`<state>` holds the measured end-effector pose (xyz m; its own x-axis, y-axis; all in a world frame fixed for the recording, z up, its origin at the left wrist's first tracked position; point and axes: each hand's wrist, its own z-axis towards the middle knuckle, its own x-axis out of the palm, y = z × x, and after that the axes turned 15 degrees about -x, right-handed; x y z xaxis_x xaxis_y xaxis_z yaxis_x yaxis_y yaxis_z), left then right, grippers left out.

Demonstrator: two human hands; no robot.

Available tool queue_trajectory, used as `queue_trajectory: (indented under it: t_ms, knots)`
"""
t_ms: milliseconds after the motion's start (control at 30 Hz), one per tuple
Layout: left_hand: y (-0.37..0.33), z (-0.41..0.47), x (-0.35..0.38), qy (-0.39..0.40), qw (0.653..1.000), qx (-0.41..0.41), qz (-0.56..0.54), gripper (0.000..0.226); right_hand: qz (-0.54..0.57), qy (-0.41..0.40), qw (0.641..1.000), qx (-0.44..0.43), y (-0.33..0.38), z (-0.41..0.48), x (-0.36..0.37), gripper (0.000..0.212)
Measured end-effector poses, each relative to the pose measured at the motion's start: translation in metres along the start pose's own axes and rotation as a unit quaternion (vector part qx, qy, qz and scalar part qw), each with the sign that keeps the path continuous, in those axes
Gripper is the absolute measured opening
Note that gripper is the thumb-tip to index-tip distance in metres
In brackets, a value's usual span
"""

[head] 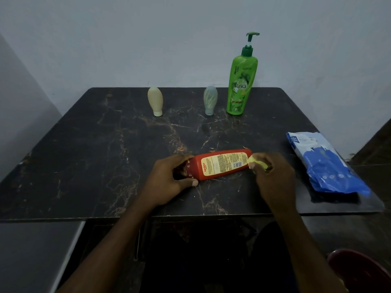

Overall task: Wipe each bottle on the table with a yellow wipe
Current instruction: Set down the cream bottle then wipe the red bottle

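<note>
A: Left side?
B: Left grip (171, 176) clasps the cap end of the red bottle (220, 164), which lies flat on the table (84, 144), long axis left-right.
A: Right?
B: Yellow wipe (257, 162) touches its base end, pinched in the right grip (273, 176), fingers curled. Next stroke likely runs leftward.

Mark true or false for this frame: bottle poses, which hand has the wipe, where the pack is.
The red bottle lies on its side on the table. True.
The left hand holds the yellow wipe. False: the right hand pinches it; the left grips the bottle's cap end.
The green pump bottle stands upright at the back. True.
The blue wipes pack lies left of the red bottle. False: it lies to its right.
The cream tube and grey tube lie flat. False: both stand on their caps.
</note>
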<state>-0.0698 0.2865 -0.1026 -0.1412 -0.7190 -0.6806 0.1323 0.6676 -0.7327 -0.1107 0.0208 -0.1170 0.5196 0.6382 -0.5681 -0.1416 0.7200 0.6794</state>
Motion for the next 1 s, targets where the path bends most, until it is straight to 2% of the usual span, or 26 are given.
queue_trajectory:
  t_ms: [100,300,500,633,800,1000]
  knots:
    - [-0.001,-0.001,0.0,-0.017,1.0,0.007,-0.01,0.063,-0.005,0.012,1.0,-0.008,0.008,-0.002,0.006,0.02]
    - [0.004,0.0,0.001,-0.046,0.998,0.049,-0.02,0.048,0.028,-0.023,0.999,-0.04,0.036,0.001,0.009,0.023]
    - [0.005,0.0,0.003,-0.058,0.996,0.059,-0.017,0.045,-0.005,0.014,0.995,-0.1,0.068,-0.004,0.024,0.023]
    - [0.003,-0.001,0.005,-0.06,0.996,0.067,-0.026,0.042,0.01,0.071,0.99,-0.121,0.094,-0.011,0.038,0.027]
    - [0.005,0.0,0.005,-0.07,0.994,0.085,-0.029,0.025,-0.009,0.139,0.969,-0.204,0.114,-0.017,0.054,0.023]
    - [0.005,-0.001,0.005,-0.069,0.995,0.069,-0.028,0.037,-0.035,0.113,0.977,-0.176,0.093,-0.01,0.035,0.028]
